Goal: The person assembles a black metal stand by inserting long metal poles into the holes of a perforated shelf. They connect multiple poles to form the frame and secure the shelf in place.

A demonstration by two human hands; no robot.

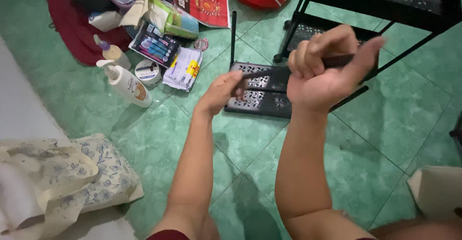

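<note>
Green tiled floor (385, 124) open near the body; clutter top left. Right hand (327, 71) fingers fisted around a black rod (269, 72); left hand (222, 92) pinches its other end, above the perforated black tray (260, 100).

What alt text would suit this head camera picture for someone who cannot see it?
Two bare hands hold a thin black metal bar: the right hand fists around it, the left hand grips its end, above a perforated black shelf panel on a green tiled floor. Lotion bottles and packets lie to the left.
</note>
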